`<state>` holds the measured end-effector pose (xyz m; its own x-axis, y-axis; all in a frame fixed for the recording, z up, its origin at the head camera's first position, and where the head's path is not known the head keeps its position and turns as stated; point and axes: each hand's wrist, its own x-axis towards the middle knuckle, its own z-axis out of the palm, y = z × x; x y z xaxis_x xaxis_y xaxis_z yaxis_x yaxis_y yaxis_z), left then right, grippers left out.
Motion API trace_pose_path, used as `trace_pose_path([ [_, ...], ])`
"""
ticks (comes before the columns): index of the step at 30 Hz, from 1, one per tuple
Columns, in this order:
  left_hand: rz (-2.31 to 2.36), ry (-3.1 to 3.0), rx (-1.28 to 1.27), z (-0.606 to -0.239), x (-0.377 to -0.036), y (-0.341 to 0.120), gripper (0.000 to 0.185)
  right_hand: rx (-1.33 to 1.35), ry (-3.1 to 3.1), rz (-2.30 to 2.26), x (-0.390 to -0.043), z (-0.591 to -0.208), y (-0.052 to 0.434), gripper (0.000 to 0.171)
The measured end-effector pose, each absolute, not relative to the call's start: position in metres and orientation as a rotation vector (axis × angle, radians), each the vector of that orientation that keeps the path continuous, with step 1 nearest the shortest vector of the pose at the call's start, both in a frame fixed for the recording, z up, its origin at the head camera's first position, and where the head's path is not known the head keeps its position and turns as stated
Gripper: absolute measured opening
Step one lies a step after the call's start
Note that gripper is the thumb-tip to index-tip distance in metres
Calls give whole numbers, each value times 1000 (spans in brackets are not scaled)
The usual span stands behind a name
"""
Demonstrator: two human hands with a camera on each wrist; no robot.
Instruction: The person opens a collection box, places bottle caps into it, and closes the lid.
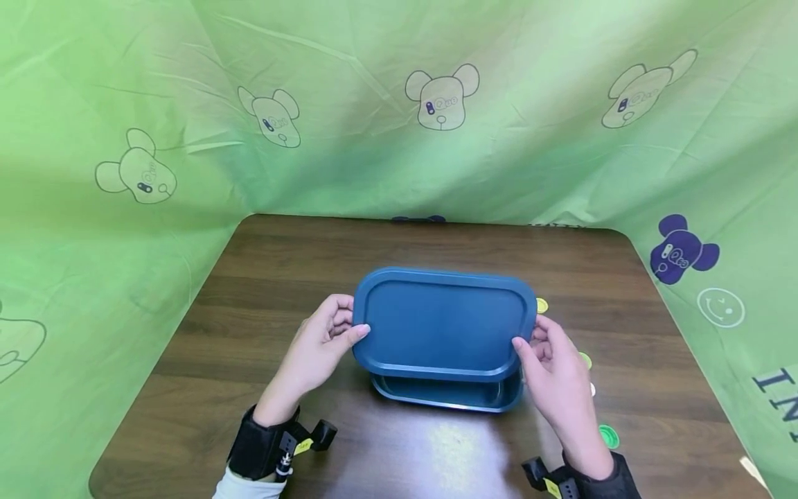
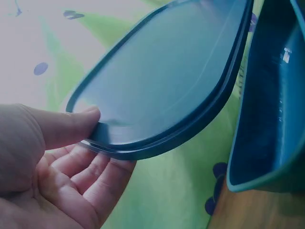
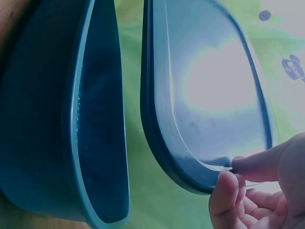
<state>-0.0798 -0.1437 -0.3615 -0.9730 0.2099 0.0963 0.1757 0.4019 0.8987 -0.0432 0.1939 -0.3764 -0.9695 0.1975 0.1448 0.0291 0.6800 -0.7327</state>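
Black wrist straps sit closest to us at the bottom of the head view, and above them our 2 hands hold a blue lid (image 1: pixel 444 323) by its short ends. Our left hand (image 1: pixel 318 346) pinches the lid's left rim, thumb on top and fingers curled underneath; the left wrist view shows the thumb (image 2: pixel 71 125) pressed on the rim's upper face. Our right hand (image 1: pixel 555 374) grips the right rim the same way, thumb tip on the top edge and fingers tucked below. We hold the lid clear of the blue container (image 1: pixel 449 394), which stands on the wooden table (image 1: pixel 436 242) directly beneath; both wrist views show a gap between lid and container. Just right of the lid and behind our right hand lie several small caps: a yellow cap (image 1: pixel 542 305), a yellow-green cap (image 1: pixel 584 360) and a green cap (image 1: pixel 609 436). Green cloth (image 1: pixel 374 138) printed with bears hangs around the table.
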Motion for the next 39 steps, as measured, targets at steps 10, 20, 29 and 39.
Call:
trace_pose_path([
  [10, 1818, 2662, 592, -357, -81, -148, 28, -77, -2528, 1364, -42, -379, 196, 39],
  [20, 1952, 2987, 777, -353, -88, -159, 28, -46, -2511, 1387, -40, -385, 197, 41],
  [29, 1264, 3513, 973, -357, -117, -163, 28, -10, -2527, 1324, -39, -395, 200, 36],
  [39, 641, 3654, 1036, -377, -155, -167, 24, -92, -2833, 936, -46, -413, 205, 51],
])
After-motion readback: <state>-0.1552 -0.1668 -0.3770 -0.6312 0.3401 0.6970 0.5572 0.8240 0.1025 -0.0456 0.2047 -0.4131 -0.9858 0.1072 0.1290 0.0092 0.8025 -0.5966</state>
